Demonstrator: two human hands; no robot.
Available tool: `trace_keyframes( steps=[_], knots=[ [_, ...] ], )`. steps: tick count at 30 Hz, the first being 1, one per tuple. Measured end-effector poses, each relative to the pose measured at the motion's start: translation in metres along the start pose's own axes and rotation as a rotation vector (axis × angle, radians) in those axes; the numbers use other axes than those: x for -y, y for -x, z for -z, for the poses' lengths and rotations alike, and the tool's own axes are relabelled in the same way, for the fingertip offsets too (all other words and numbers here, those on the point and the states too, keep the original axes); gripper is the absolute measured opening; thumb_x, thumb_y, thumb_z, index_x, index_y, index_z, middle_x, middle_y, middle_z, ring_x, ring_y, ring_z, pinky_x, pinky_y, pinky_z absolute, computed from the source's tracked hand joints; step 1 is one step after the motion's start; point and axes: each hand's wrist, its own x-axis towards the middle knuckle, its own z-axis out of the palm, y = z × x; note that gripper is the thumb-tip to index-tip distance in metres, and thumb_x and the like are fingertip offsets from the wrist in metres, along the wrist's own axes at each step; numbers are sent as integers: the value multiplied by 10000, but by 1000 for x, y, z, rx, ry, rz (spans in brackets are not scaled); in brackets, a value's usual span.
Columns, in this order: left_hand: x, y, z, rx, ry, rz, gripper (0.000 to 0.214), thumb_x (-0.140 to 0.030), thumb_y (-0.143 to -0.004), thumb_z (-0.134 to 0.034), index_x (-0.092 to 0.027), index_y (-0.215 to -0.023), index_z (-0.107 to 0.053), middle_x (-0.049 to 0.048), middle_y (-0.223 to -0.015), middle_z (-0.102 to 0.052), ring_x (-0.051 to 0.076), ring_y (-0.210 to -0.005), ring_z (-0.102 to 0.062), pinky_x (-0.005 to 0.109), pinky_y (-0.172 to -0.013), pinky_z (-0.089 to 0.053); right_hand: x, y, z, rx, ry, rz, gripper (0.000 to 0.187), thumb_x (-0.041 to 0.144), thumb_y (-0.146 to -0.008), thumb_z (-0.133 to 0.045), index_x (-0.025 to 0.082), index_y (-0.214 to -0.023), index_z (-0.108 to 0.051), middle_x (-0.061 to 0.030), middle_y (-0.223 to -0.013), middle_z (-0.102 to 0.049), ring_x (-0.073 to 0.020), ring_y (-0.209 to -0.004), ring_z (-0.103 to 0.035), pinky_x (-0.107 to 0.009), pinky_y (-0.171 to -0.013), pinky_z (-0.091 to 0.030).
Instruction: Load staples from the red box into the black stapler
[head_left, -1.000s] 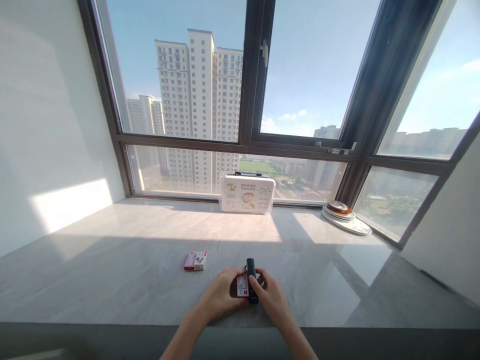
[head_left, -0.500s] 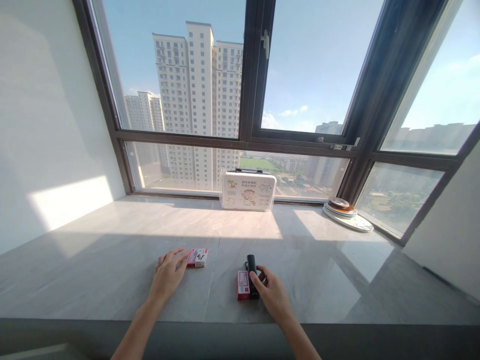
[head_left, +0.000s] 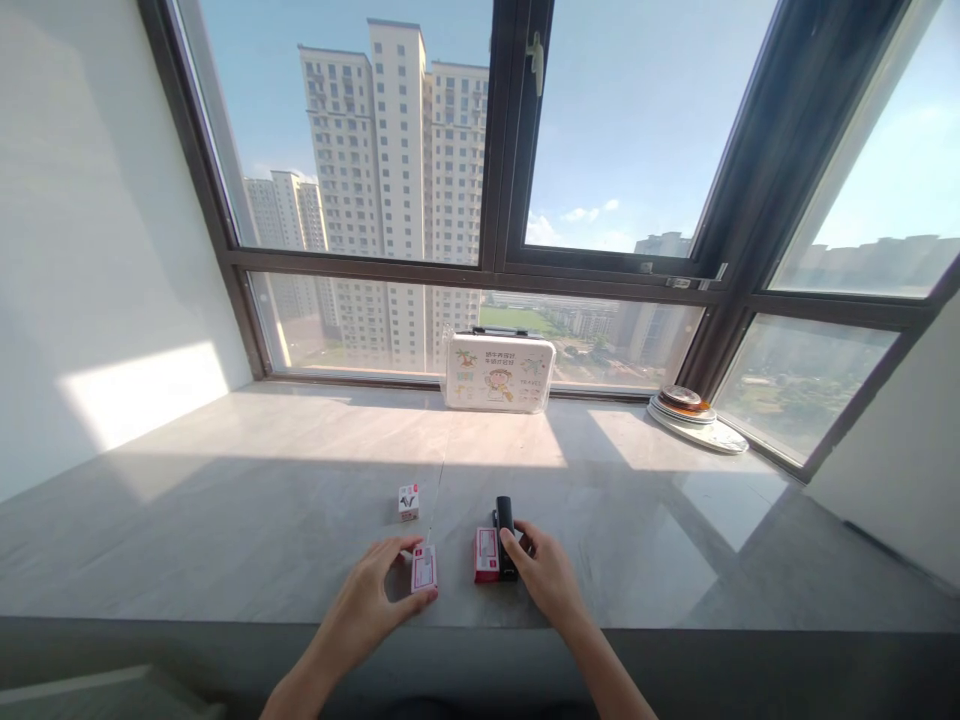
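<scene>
My left hand (head_left: 375, 590) is curled round a small pink-and-white box (head_left: 424, 568), the thumb at its near end and the fingers at its far end. Just beyond it stands another small white-and-pink box (head_left: 408, 503) with a dark picture on it, apart from the hand. To the right, my right hand (head_left: 546, 575) grips a black stapler (head_left: 506, 538), thumb on top and fingers along its right side. Against the stapler's left side sits a red-and-white box (head_left: 486, 553). The print on the boxes is too small to read.
The grey marble-like sill (head_left: 247, 540) ends at a front edge near my wrists. A white case (head_left: 500, 372) with cartoon drawings leans at the window. Stacked plates or lids (head_left: 694, 420) lie in the right corner. Brown window frames (head_left: 360, 267) rise behind.
My left hand has moved right and nearer, bringing a pink-and-white box away from the one with the dark picture. My right hand stays on the stapler. The view has tilted slightly.
</scene>
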Motion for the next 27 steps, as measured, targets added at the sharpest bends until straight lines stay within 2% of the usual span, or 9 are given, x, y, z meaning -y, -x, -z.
trace_keyframes(
  steps=[2,4,7,11,19,24,26,27],
  knots=[
    [-27,-13,-16,-2,59,-47,639,-512,-795,-735,-295,-1371,-562,77,-1312,-612,279,-1187,-592,407,-1027,-484,1,0,1,-5,-1,3,599,668,-930,-453,183,-1161,-718,-25,-706,-671,-198,-661,-612,-282,-593,-362],
    [-48,-28,-32,15,95,-90,592,-490,-803,-736,-293,-1341,-589,78,-1284,-618,285,-1210,-572,410,-1036,-469,0,-1,1,-5,-8,5,615,671,-925,-454,170,-1160,-722,-29,-692,-664,-199,-659,-608,-279,-592,-365],
    [-65,-48,-48,127,171,-145,598,-479,-755,-791,-304,-1298,-612,62,-1257,-633,285,-1193,-579,393,-1020,-468,-1,-2,1,4,-18,10,611,668,-925,-455,170,-1153,-726,-24,-679,-650,-191,-649,-595,-267,-580,-359],
    [-64,-60,-59,240,246,-177,711,-499,-670,-857,-310,-1302,-590,51,-1262,-642,288,-1150,-603,378,-977,-486,-2,-2,1,2,-2,17,567,650,-940,-451,201,-1148,-727,-14,-679,-645,-181,-634,-582,-263,-570,-343],
    [-53,-68,-69,239,156,-253,861,-590,-560,-890,-278,-1300,-577,82,-1244,-637,325,-1160,-591,428,-1002,-465,-4,-3,0,-2,-1,26,544,642,-948,-451,212,-1116,-738,-11,-664,-641,-177,-617,-568,-262,-562,-324],
    [-54,-70,-67,262,116,-259,1013,-653,-517,-882,-292,-1386,-508,97,-1274,-612,340,-1167,-583,446,-1005,-457,-3,-2,1,0,-26,22,550,642,-944,-457,203,-1107,-745,-5,-630,-617,-171,-590,-559,-261,-542,-309],
    [-54,-69,-66,228,92,-278,1098,-692,-501,-867,-278,-1432,-457,116,-1321,-576,353,-1204,-549,464,-1033,-434,-3,-1,1,-10,-37,18,558,644,-943,-457,200,-1128,-739,-7,-641,-627,-175,-600,-568,-263,-553,-323],
    [-53,-69,-65,193,84,-278,1063,-717,-549,-831,-267,-1433,-449,120,-1339,-558,347,-1224,-530,462,-1047,-422,-3,-1,1,-14,-38,17,562,647,-944,-456,198,-1132,-737,-7,-644,-629,-177,-603,-571,-264,-558,-328]
  ],
)
